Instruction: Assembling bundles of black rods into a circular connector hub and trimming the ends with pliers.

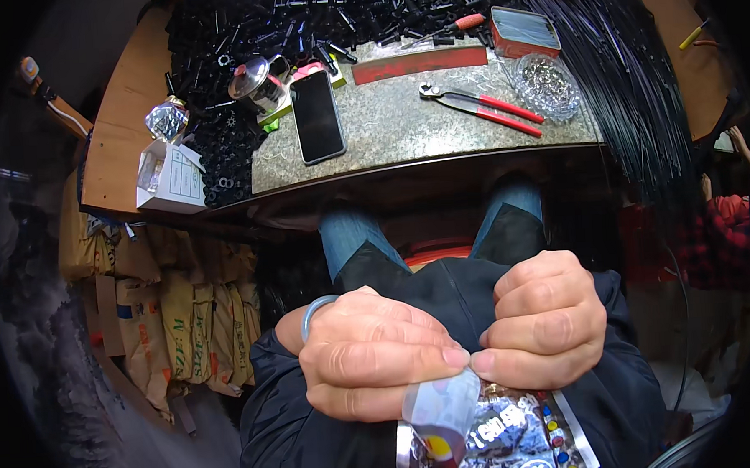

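Note:
A shiny foil packet (518,437) with coloured printing hangs over my lap, its top edge pinched by both my hands. My left hand (376,351), a pale bangle at its wrist, has thumb and fingers closed on the packet's upper left, where a whitish flap (441,407) folds over. Curled into a loose fist, my right hand (550,322) grips the top edge beside it. The two thumb tips almost meet. What is inside the packet cannot be seen.
On the bench ahead lie a phone (318,119), red-handled pincers (483,110), a glass ashtray (546,88), a tin (525,31) and a lidded metal cup (258,80). Black parts (249,26) and black rods (619,73) surround them. Sacks (187,334) stand left; another person's plaid sleeve (719,244) shows right.

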